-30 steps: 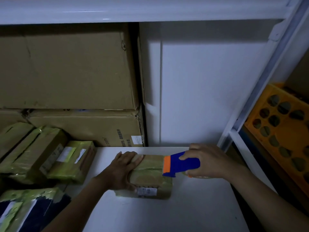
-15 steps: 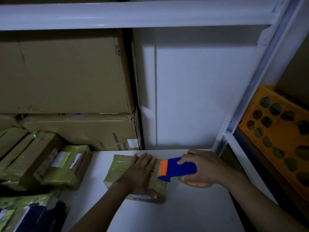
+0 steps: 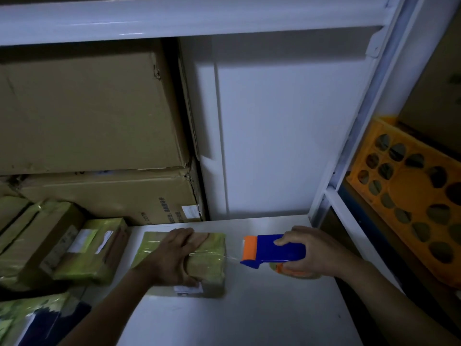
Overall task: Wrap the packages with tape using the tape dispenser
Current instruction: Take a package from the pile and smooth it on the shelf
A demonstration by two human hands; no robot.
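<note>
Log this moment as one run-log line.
left hand: presses package | right hand: grips tape dispenser | tape: spans package to dispenser

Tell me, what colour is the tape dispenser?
The tape dispenser is blue with an orange front end, seen best in the head view.

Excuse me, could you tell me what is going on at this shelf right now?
A person is taping a small cardboard package on a white shelf. The left hand lies flat on the package, holding it down. The right hand grips a blue and orange tape dispenser just off the package's right side, with a strip of clear tape stretched between them. Other taped packages lie at the left.
</note>
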